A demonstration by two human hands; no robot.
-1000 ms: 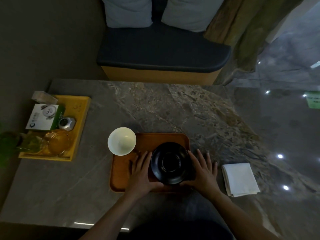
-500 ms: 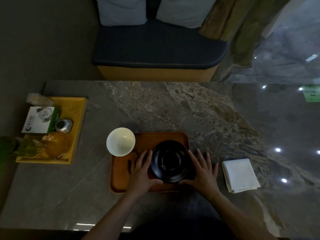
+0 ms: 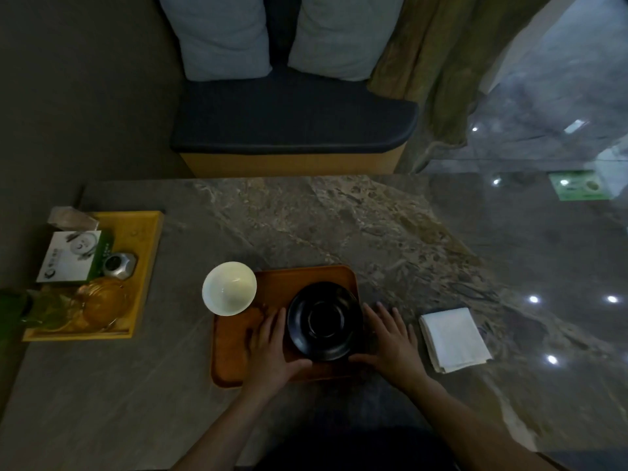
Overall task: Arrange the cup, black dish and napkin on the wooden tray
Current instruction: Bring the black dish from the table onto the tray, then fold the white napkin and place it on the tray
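Observation:
A round black dish (image 3: 324, 321) lies on the right half of the wooden tray (image 3: 234, 358), its rim reaching the tray's right edge. My left hand (image 3: 272, 351) and my right hand (image 3: 390, 341) press against its two sides, thumbs at the near rim, fingers spread flat. A white cup (image 3: 229, 288) stands upright at the tray's far left corner, overlapping its edge. A folded white napkin (image 3: 455, 339) lies on the stone table to the right of the tray, just beyond my right hand.
A yellow tray (image 3: 149, 246) at the table's left edge holds a white box, a small metal object and glassware. A dark cushioned bench (image 3: 292, 124) with two pillows stands beyond the table's far edge.
The view has shifted slightly. Both hands stay on the dish's sides, and the dish, cup and napkin have not visibly moved.

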